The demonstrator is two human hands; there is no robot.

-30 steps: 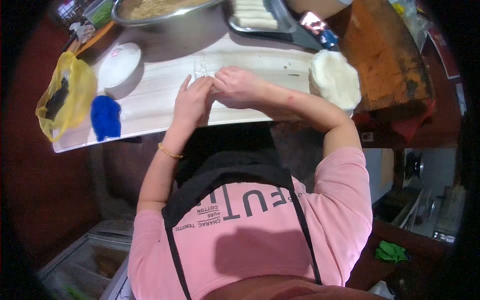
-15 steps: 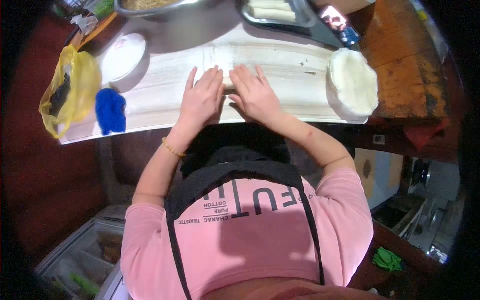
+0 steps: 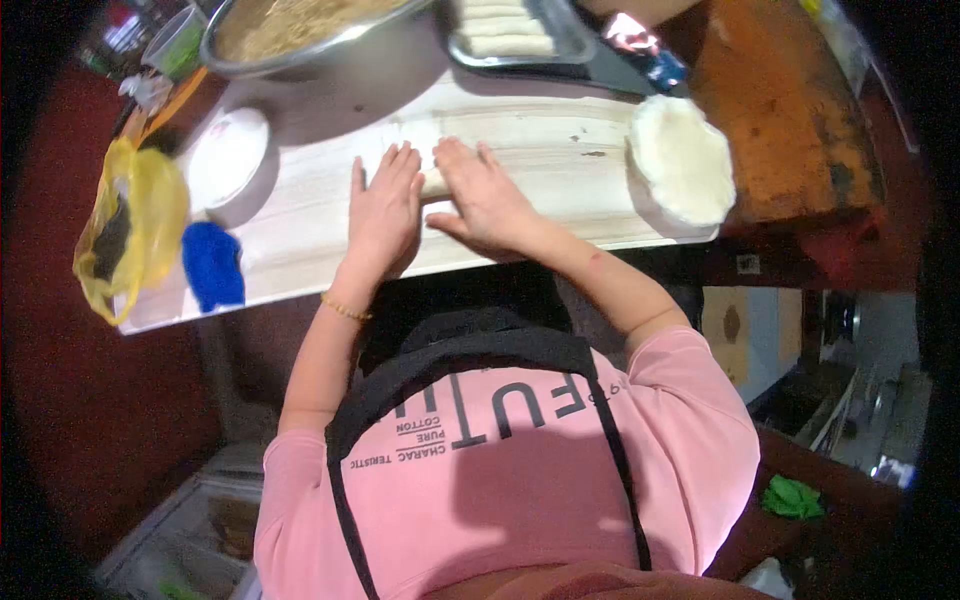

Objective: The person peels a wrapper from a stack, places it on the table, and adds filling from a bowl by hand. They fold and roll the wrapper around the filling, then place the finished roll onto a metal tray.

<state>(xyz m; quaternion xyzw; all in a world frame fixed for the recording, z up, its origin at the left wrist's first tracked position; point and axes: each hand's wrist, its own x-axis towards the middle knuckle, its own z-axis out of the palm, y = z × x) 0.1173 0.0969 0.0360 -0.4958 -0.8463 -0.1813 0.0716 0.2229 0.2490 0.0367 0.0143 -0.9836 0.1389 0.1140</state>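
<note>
My left hand (image 3: 382, 212) and my right hand (image 3: 483, 198) lie flat, palms down, side by side on a pale wooden board (image 3: 560, 140). Under the fingers of both is a thin pale roll of wrapper (image 3: 434, 182), mostly hidden; only a short piece shows between the hands. Fingers are stretched out, pressing on the roll rather than gripping it. A stack of round white wrappers (image 3: 681, 158) sits on the board to the right of my right hand.
A metal tray (image 3: 565, 40) with finished pale rolls and a large metal bowl (image 3: 300, 55) of filling stand at the board's far edge. On the left are a white bowl (image 3: 228, 156), a blue cloth (image 3: 213, 265) and a yellow plastic bag (image 3: 133, 225). An orange-brown wooden block (image 3: 785, 110) lies right.
A second ago both hands were bunched over the wrapper, pinching it. They have flattened out and now press on the roll with open palms, the fingers reaching further across the board.
</note>
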